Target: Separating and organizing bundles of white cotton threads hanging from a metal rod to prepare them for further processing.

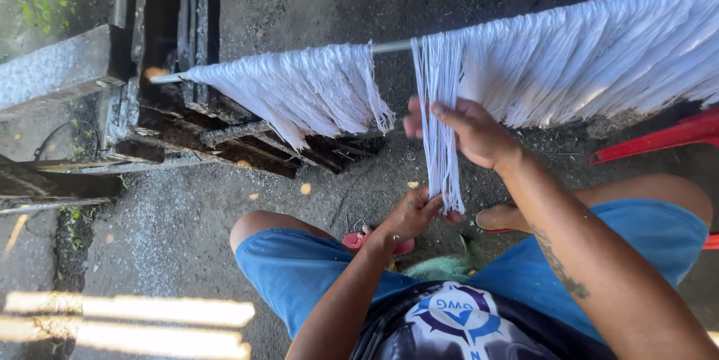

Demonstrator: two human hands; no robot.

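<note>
Shirt: dark, with a blue-and-white printed emblem (449, 315), nearest the lens at the bottom edge.
Shorts: blue shorts (299, 270) over both thighs — person seated low, knees spread toward the rod.
Right hand: right hand (468, 131) raised just under the rod, fingers curled around the upper part of a narrow hanging bundle of white strands (442, 128), thumb on the near side; forearm bears a dark tattoo.
Left hand: left hand (412, 214) lower down, fingers closed on the bottom end of the same bundle, pinching it taut between the two hands.
Bundle: separated from the rest, hangs straight down from the rod in the gap between the two larger masses.
Rod: thin metal rod (393, 46) runs across the view, left end resting on dark, weathered timbers (225, 128).
Left mass: white strands (299, 90) draped over the rod, fanned toward the left.
Right mass: wider sheet of white strands (584, 53) draped over the rod, reaching the right edge.
Feet: red sandals (359, 240) on the floor below the hands.
Floor: rough grey concrete (187, 218), sunlit streaks at lower left.
Right edge: red plastic piece (659, 139) — kind unclear.
</note>
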